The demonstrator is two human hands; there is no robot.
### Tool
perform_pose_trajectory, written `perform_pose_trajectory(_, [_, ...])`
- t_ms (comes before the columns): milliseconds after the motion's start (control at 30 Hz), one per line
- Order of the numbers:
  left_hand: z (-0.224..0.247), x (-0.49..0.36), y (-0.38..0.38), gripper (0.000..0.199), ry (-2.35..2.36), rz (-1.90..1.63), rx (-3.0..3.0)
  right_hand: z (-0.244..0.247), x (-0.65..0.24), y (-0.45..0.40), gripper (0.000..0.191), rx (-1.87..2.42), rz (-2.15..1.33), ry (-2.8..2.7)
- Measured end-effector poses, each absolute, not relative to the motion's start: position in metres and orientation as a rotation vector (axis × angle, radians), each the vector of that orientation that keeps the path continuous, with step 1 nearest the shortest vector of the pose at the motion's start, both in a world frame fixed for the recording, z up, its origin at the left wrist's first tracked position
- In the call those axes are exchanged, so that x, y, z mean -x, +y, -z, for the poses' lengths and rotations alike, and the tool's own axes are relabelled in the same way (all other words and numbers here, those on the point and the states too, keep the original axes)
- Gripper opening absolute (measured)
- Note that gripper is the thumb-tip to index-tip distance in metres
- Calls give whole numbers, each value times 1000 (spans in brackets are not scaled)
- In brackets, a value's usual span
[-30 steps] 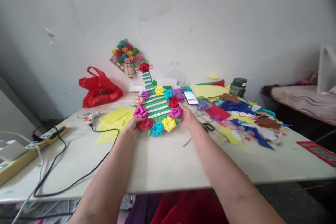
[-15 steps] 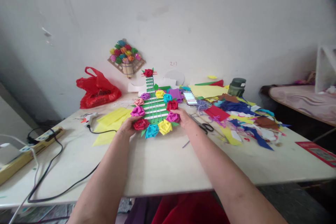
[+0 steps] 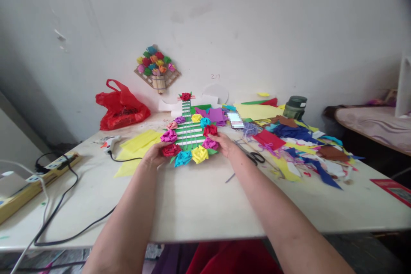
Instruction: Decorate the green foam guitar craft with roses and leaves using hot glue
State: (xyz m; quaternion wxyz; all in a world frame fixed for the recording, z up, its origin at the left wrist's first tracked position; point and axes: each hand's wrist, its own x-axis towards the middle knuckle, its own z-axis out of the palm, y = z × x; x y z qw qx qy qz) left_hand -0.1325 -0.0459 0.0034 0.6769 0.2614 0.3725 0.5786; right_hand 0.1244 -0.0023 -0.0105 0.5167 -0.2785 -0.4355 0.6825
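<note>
Between my hands is a guitar-shaped paper craft [image 3: 189, 134], green with white strips and thin strings, edged with crumpled paper flowers in red, pink, purple, blue and yellow. A red flower [image 3: 185, 96] tops its neck, which points away from me. My left hand [image 3: 156, 154] grips the lower left edge beside a red flower. On the opposite edge, by a magenta flower, my right hand [image 3: 224, 144] has hold of it. Some fingers of both hands are hidden under the craft. Black-handled scissors [image 3: 257, 157] lie to the right of my right hand.
A glue gun [image 3: 110, 142] and yellow paper [image 3: 138, 145] lie left, near a power strip [image 3: 61, 167] with trailing cords. At the back left is a red plastic bag [image 3: 123, 107]. Coloured paper scraps [image 3: 298, 137] spread over the right side, before a dark green bottle [image 3: 294, 107].
The craft's neck has tipped down and away, so the craft lies flatter. Both hands keep their hold on its sides. The whole view has shifted slightly.
</note>
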Motion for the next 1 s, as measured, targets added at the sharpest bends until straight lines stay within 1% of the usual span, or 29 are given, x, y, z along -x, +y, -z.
perform_pose_trajectory(133, [-2,136,-44,25,802,-1305,-603,13,-123,3,42,662,-1630,-1067])
perform_pose_trajectory(300, [-6,137,-36,25,900,-1276,-672,11,-123,9,41,687,-1608,-1023])
perform_pose_trajectory(467, [-21,139,-19,27,944,-1311,-697,-5,-123,21,39,780,-1584,-1067])
perform_pose_trajectory(633, [-31,138,-2,30,967,-1425,-719,-17,-119,39,38,819,-1521,-1161])
perform_pose_trajectory(800, [-22,133,12,40,924,-1496,-731,-12,-116,51,37,815,-1494,-1094])
perform_pose_trajectory(1000, [-8,131,25,43,943,-1470,-697,3,-115,60,42,803,-1497,-1039])
